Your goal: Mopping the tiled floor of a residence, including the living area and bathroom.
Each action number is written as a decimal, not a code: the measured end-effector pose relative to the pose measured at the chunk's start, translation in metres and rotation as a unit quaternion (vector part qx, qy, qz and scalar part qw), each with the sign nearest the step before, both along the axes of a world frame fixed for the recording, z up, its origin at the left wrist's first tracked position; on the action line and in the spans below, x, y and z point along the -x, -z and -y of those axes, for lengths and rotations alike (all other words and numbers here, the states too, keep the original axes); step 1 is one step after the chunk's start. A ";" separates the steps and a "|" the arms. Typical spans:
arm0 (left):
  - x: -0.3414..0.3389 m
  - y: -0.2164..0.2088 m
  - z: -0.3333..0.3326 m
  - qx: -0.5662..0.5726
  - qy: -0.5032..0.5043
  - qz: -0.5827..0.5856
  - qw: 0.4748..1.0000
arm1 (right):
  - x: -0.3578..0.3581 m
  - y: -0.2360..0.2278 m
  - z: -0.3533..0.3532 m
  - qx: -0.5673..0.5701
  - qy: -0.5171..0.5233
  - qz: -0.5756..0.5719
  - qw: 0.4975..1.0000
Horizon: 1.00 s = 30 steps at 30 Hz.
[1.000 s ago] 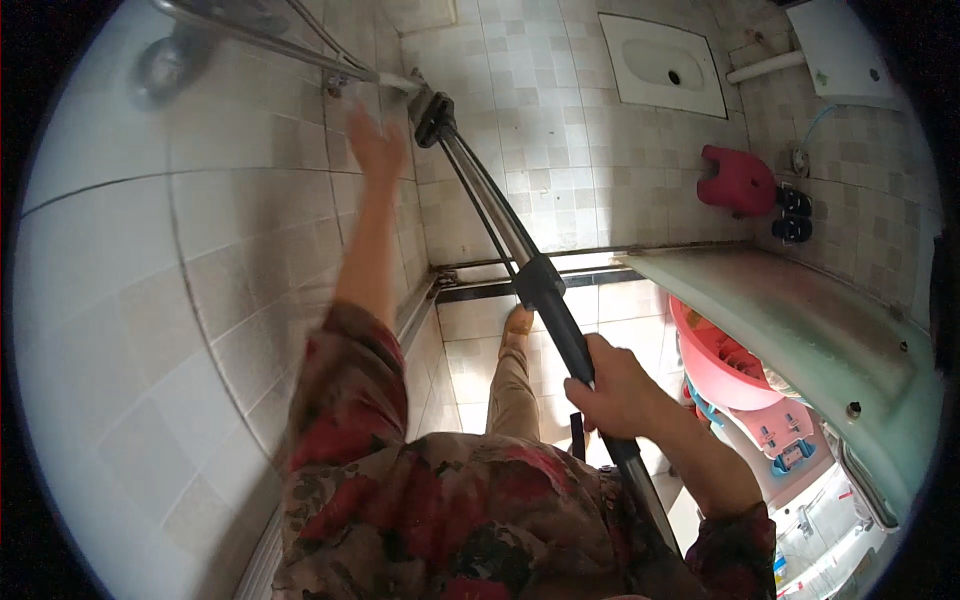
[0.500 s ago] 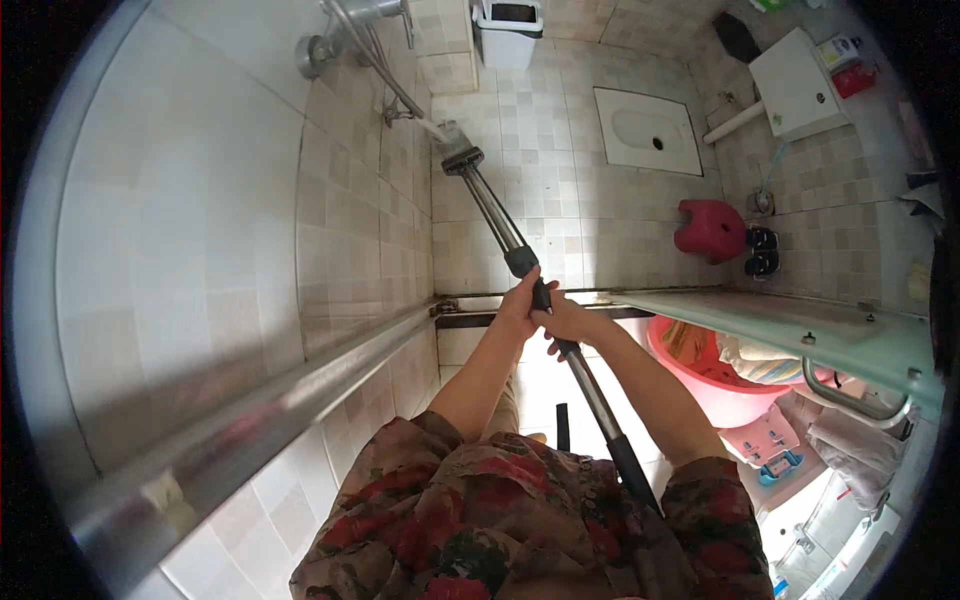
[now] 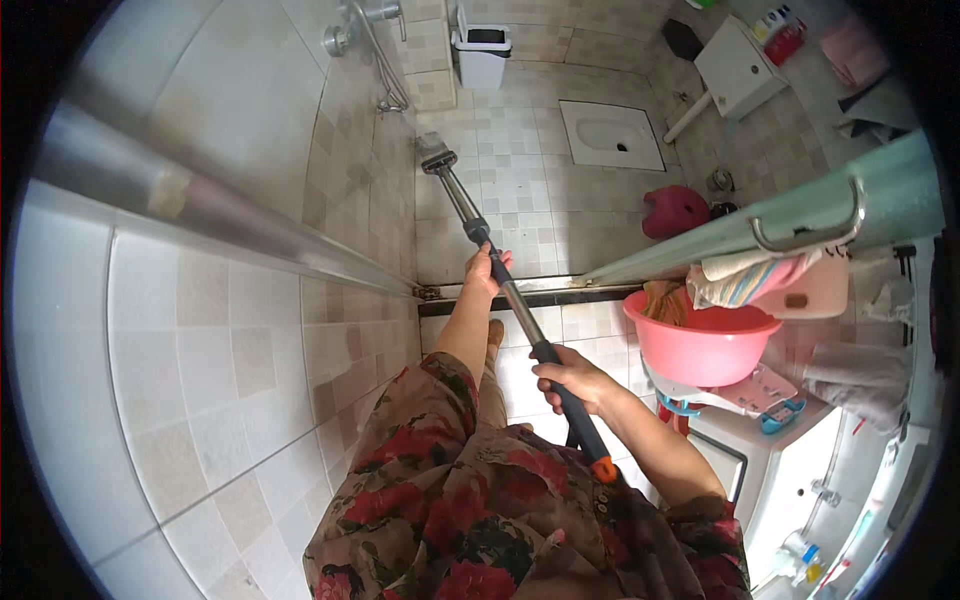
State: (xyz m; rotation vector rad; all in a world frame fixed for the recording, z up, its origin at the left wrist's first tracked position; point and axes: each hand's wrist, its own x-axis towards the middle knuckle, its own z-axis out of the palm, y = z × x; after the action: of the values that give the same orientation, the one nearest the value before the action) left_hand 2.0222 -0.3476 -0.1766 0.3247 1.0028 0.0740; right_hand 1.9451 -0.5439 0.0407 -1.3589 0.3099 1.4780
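Observation:
A long mop (image 3: pixel 523 315) with a steel shaft and dark grips slants from near my body to the tiled floor ahead. My left hand (image 3: pixel 485 269) is wrapped round its upper-middle part, by the dark sleeve. Nearer to me, my right hand (image 3: pixel 574 381) grips the dark handle, which ends in an orange tip. The mop head (image 3: pixel 438 158) rests at the foot of the left wall; its sponge is hard to make out. Both forearms come out of floral sleeves.
A squat toilet (image 3: pixel 612 137) is set in the floor, with a white bin (image 3: pixel 482 55) at the back and a red stool (image 3: pixel 675 212) right. A metal threshold (image 3: pixel 530 289) crosses before me. The glass door (image 3: pixel 790 205) and a pink basin (image 3: pixel 705 345) holding cloths stand right.
My right hand has slid down the handle toward me, away from my left hand. The view has shifted, and the mop head now sits closer to the left wall's foot.

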 end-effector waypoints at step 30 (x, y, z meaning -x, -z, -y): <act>-0.045 0.042 -0.036 -0.039 0.047 -0.122 0.991 | 0.011 -0.067 0.036 0.133 -0.133 0.100 0.977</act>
State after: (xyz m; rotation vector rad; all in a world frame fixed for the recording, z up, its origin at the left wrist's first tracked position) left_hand 2.0671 -0.3111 -0.2190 0.4594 1.2275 -0.0132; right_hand 1.9336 -0.5802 0.1078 -1.8078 0.2066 1.5390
